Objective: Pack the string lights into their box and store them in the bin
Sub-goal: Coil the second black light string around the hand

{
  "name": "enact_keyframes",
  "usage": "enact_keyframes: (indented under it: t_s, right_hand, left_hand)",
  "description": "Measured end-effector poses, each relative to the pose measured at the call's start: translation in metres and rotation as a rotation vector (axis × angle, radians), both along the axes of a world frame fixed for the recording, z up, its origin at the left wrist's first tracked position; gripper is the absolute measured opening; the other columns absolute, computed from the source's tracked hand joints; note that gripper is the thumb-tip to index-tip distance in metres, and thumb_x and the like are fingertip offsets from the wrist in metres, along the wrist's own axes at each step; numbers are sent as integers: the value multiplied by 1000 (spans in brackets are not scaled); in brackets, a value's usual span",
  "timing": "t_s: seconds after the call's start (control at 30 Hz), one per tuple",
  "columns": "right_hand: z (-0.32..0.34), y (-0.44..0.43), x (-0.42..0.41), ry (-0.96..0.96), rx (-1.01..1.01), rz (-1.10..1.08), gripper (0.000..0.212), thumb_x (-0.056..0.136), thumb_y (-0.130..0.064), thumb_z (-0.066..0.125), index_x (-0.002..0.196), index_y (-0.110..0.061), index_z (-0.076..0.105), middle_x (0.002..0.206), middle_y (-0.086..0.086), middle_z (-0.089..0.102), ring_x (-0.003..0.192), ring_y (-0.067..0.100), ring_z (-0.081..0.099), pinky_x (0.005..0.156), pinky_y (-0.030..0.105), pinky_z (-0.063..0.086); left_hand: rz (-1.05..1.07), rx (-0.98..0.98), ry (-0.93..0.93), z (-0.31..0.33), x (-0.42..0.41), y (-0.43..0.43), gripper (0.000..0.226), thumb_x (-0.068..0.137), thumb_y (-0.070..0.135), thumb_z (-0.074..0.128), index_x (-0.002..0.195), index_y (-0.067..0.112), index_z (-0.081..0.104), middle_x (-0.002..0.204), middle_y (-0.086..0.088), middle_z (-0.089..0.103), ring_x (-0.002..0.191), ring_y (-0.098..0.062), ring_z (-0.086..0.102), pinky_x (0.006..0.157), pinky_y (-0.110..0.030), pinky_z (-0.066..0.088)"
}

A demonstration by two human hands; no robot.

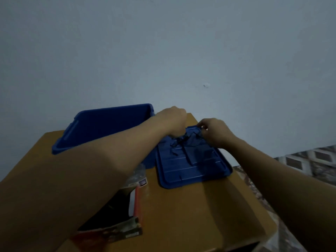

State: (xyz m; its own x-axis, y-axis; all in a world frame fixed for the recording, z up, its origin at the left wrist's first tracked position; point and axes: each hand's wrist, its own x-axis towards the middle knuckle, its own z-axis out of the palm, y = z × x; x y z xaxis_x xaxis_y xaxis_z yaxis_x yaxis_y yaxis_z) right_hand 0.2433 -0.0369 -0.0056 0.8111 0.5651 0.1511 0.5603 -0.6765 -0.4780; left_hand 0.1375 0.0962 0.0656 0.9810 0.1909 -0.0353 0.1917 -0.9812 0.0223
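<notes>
Dark string lights (183,140) lie in a tangle on the blue bin lid (190,166), which rests flat on the wooden table (181,215). My left hand (172,119) grips the wire from above at the lid's far edge. My right hand (212,131) pinches another part of the wire just to the right. The open blue bin (101,126) stands behind and left of the lid. The lights' box (116,215) lies open at the near left, partly under my left forearm.
A clear plastic wrapper (139,174) lies between the box and the bin. A plain wall rises right behind the table. Patterned floor (309,164) shows past the table's right edge.
</notes>
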Motion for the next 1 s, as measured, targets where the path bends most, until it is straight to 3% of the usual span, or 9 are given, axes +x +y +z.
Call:
enact_keyframes:
  t_s: [0.1,0.2,0.3,0.43,0.57,0.73,0.83,0.9,1.0]
  right_hand:
    - [-7,13,20,-43,-182,39,46,95,-17,53,139,-30,54,137,13,58,124,36,49,103,47,46]
    - [-12,19,24,-56,-297,66,47,97,-21,53,143,-35,49,137,11,50,129,37,38,105,49,42]
    - [-16,19,20,-107,-292,64,34,100,-24,52,132,-31,60,133,11,48,128,34,36,99,47,41]
    - [-20,14,13,-145,-273,95,27,99,-22,51,122,-26,65,126,10,52,124,33,38,95,46,43]
    - [-17,5,2,-186,-213,69,22,99,-21,47,115,-18,62,122,9,57,119,32,42,91,45,42]
    - [2,-15,-11,-161,25,-8,17,96,-19,46,102,-16,61,103,12,68,103,32,54,79,39,44]
    - [20,-34,-32,-136,189,-43,16,94,-17,48,96,-12,63,94,9,69,87,29,61,75,41,52]
    - [33,-49,-52,-148,274,-63,15,95,-16,50,96,-11,64,90,4,69,81,24,61,69,36,51]
    - [49,-71,-87,-149,397,-84,11,95,-15,54,92,-14,64,84,-1,70,73,20,63,59,28,46]
  left_hand:
    - [5,120,126,-10,26,-11,12,94,18,59,98,12,51,91,-6,53,85,-24,58,78,-37,56]
    - [86,194,282,-23,42,-17,21,93,20,61,80,12,46,84,-4,49,75,-19,53,72,-33,51]
    - [143,197,353,-39,50,-16,17,92,17,60,80,10,50,86,-5,50,79,-22,54,85,-37,54]
    - [160,134,273,-51,47,-12,16,93,18,62,105,10,56,86,-4,51,78,-22,56,82,-39,55]
    - [175,71,230,-49,36,-13,10,94,17,60,95,11,52,85,-4,51,83,-23,57,83,-39,55]
    - [119,-22,47,-26,15,-20,24,90,10,58,69,13,48,75,-4,51,67,-20,52,54,-31,42]
    - [74,-158,-83,-5,-6,-31,21,86,8,55,68,13,45,77,-4,52,72,-23,54,61,-33,45]
    - [44,-258,-163,9,-24,-38,10,86,10,57,76,10,56,83,-6,61,75,-22,57,65,-32,49]
    - [-1,-405,-254,25,-58,-47,13,89,16,63,77,16,59,82,0,62,70,-14,55,59,-25,43]
